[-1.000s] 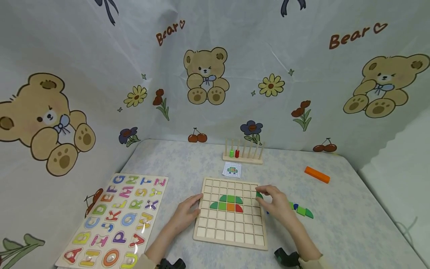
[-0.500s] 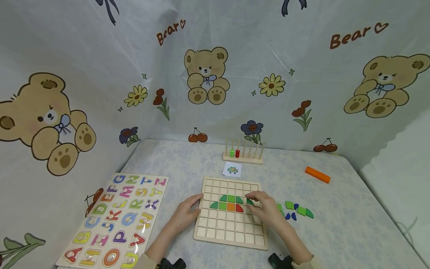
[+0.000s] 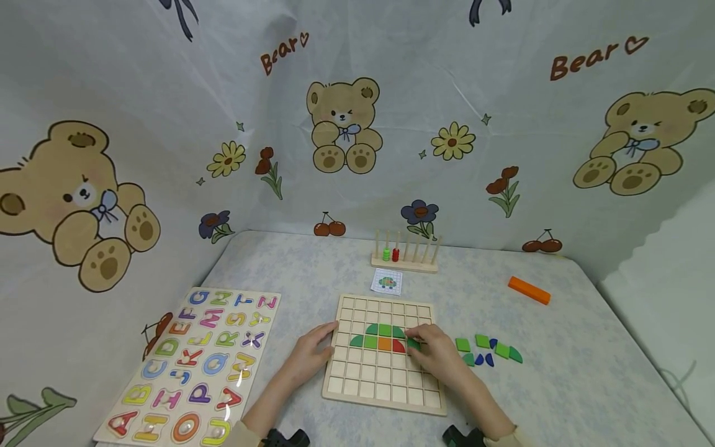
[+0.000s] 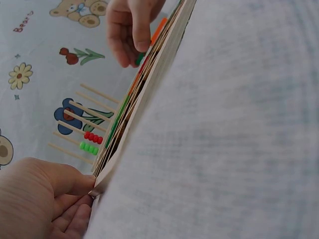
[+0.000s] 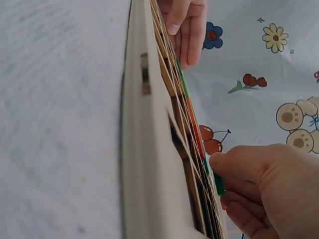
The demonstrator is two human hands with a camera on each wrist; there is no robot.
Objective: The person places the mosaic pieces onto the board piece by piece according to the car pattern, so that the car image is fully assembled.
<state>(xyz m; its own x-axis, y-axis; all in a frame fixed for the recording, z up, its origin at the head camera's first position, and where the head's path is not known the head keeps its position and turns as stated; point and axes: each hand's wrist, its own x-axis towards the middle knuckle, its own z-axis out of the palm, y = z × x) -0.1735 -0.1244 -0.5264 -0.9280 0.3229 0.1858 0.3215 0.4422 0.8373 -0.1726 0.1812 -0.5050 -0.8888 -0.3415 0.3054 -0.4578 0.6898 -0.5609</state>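
On the table lies a wooden grid board with green, orange and red pieces set in some cells. My left hand rests against its left edge, with fingertips and thumb touching the frame at separate spots. Over the board's right part, my right hand pinches a green quarter-circle piece between thumb and fingers, just right of the red piece. In the right wrist view that green piece shows at the fingertips, close to the board's surface. The fingers partly hide it.
Loose green and blue pieces lie right of the board. Behind it are a pattern card and a peg rack with green and red beads. An orange bar lies back right; an alphabet puzzle board lies left.
My right hand has moved left over the board with the green quarter-circle piece, bringing it beside the red piece. The left hand stays at the board's edge.
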